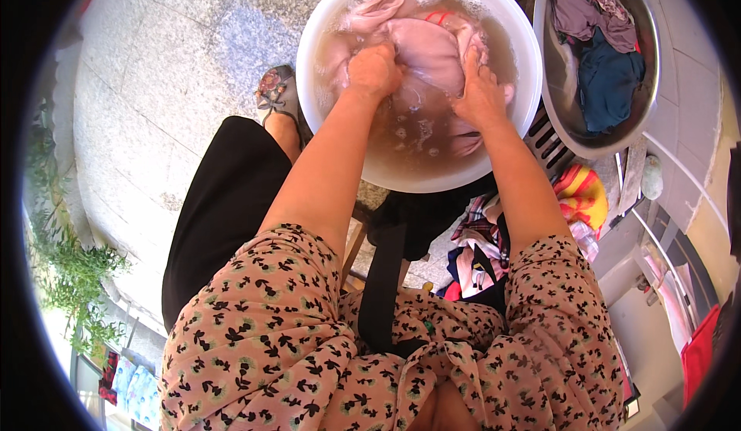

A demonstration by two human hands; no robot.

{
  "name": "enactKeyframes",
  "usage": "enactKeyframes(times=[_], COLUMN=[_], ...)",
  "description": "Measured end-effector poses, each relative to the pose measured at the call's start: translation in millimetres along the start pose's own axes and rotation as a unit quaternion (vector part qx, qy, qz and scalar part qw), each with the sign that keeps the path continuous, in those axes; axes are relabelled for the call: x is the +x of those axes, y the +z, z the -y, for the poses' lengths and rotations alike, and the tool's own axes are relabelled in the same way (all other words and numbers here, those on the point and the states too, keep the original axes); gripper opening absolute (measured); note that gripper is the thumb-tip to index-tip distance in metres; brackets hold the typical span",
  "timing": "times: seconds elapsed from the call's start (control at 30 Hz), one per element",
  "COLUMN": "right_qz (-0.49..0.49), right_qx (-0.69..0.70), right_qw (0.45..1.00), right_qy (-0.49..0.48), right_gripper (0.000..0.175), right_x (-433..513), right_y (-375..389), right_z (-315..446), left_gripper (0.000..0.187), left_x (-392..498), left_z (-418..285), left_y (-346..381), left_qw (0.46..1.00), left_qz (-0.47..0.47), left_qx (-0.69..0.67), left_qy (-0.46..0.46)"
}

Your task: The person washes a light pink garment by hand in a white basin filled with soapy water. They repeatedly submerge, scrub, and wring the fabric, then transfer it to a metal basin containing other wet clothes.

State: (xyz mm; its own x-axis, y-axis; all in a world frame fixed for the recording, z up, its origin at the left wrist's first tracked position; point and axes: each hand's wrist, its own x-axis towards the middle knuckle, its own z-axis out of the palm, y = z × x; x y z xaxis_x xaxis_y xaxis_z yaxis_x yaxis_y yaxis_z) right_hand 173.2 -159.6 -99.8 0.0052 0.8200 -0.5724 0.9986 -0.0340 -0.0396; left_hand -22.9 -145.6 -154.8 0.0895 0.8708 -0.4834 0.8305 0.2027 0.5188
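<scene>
A white plastic basin in front of me holds murky, brownish water with some suds. In it lies a soaked pink garment, partly under the surface, with red line marks near its top. My left hand is curled into a fist around the cloth on its left side. Over on the garment's right side, my right hand grips a bunched fold, fingers pointing away from me. Some of the cloth shows below my right hand, near the basin's lower right.
Right of the basin, a metal tub holds mauve clothing and a dark teal garment. A red-and-yellow cloth and piled clothes lie below. A green plant grows at far left, past the stone floor.
</scene>
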Motion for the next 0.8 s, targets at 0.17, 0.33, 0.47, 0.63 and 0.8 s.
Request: enactKeyframes(times=[0.17, 0.33, 0.47, 0.63, 0.8], right_qz=[0.044, 0.078, -0.018, -0.067, 0.061], right_qx=[0.247, 0.6, 0.764, 0.664, 0.101], right_qw=[0.968, 0.787, 0.629, 0.734, 0.992], right_qy=[-0.018, 0.118, 0.144, 0.125, 0.047], right_gripper=[0.076, 0.042, 0.041, 0.038, 0.086], right_x=[25.6, 18.4, 20.4, 24.8, 24.5], right_y=[5.5, -31.0, -32.0, -42.2, -41.6], right_z=[-68.9, -91.4, -99.9, -88.0, -16.2], left_gripper=[0.025, 0.029, 0.034, 0.051, 0.075], left_x=[24.2, 42.5, 40.0, 33.2, 22.8], left_z=[25.6, 36.0, 37.2, 26.8, 21.6], left_y=[-3.3, -20.9, -21.9, -29.6, -13.6], left_qw=[0.935, 0.624, 0.742, 0.958, 0.989], left_qz=[-0.085, -0.032, -0.071, -0.133, -0.093], left_qx=[-0.334, -0.755, -0.644, -0.254, 0.004], left_qy=[-0.085, -0.2, -0.171, -0.002, 0.113])
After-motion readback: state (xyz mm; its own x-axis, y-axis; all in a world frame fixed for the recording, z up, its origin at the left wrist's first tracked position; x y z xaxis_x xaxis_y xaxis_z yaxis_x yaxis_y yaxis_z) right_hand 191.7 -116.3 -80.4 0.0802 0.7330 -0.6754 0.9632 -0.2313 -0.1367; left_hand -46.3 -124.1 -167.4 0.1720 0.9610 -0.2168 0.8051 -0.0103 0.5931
